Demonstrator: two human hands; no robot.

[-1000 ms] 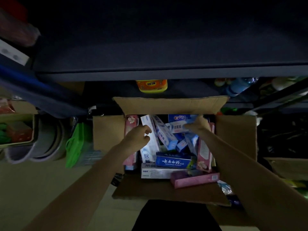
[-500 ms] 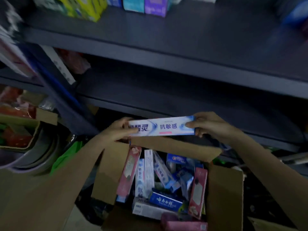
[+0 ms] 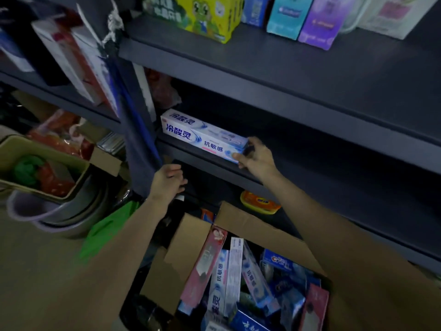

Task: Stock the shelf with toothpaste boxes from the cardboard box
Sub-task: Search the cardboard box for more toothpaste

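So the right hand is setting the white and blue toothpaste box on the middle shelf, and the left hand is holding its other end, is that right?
Not quite. In the head view the left hand is off the white and blue toothpaste box, lower down by the shelf post, holding nothing. Only the right hand holds the box, at its right end, on the middle shelf.

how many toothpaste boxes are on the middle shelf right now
1: the white toothpaste box lies at the middle shelf's left end, right hand holding its end. Deeper shelf is dark.

A small shop is showing itself here: dark metal shelving (image 3: 274,65) is carrying boxed goods (image 3: 210,17), a cardboard box (image 3: 250,225) is brimming with toothpaste.
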